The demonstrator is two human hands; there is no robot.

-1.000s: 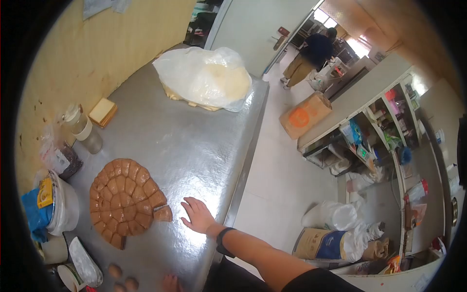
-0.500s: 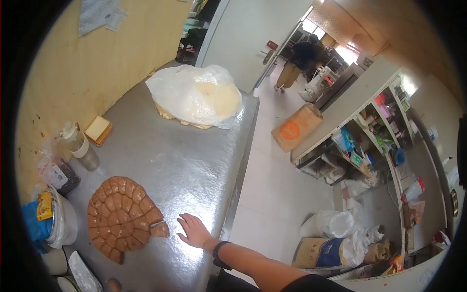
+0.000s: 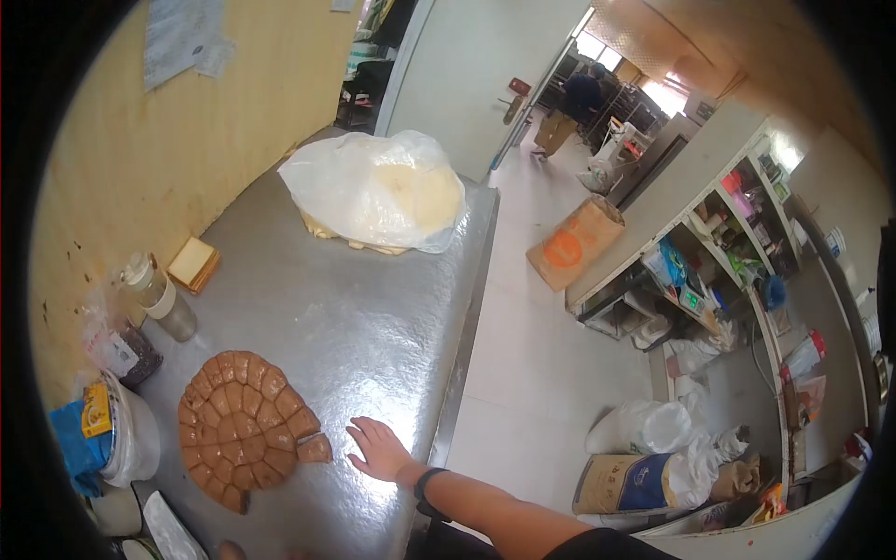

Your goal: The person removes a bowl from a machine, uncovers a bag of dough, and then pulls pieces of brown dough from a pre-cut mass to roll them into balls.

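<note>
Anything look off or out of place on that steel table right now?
One cut wedge sits pulled apart from the brown scored dough disc, just beside the right hand resting flat on the table. Nothing spilled.

The table (image 3: 373, 308) is dull silver-grey steel with a soft mottled sheen. Near its left edge the dough disc (image 3: 245, 427) is reddish brown, scored into a grid of small blocks; the cut piece (image 3: 315, 450) beside it is the same brown. At the far end a milky white bag (image 3: 373, 191) covers pale yellow dough. The wall (image 3: 140, 149) is mustard yellow. By the left edge stand a white bucket (image 3: 135, 439) and a blue bag (image 3: 79, 448) with a yellow label. The right hand (image 3: 378, 450) wears a black wristband (image 3: 425, 490).
</note>
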